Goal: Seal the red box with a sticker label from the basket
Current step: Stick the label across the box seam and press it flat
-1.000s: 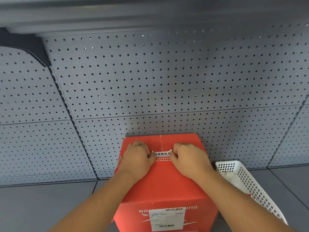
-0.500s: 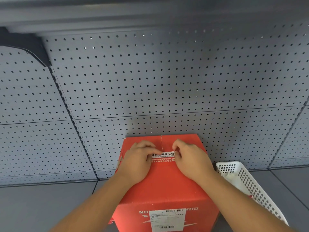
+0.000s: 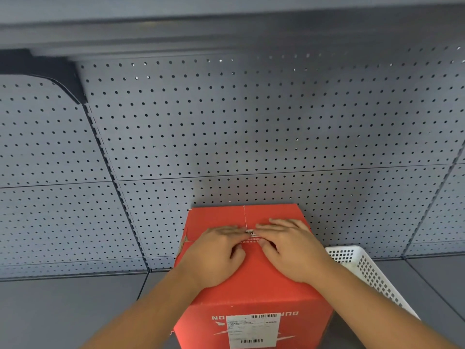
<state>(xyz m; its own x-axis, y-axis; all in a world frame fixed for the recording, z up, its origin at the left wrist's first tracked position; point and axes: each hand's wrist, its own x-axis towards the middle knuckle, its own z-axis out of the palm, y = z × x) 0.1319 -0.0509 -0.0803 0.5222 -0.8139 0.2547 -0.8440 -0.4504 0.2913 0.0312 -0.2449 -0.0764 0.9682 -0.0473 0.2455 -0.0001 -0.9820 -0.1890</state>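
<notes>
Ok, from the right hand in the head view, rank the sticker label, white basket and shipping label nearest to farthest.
1. sticker label: under the right hand's fingers, on the box top.
2. white basket: just right of that hand.
3. shipping label: on the box's near face, below.

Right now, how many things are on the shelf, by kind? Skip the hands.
Red box: 1
Sticker label on the box top, mostly under the fingers: 1
Shipping label on the box's near face: 1
White basket: 1
Total: 4
</notes>
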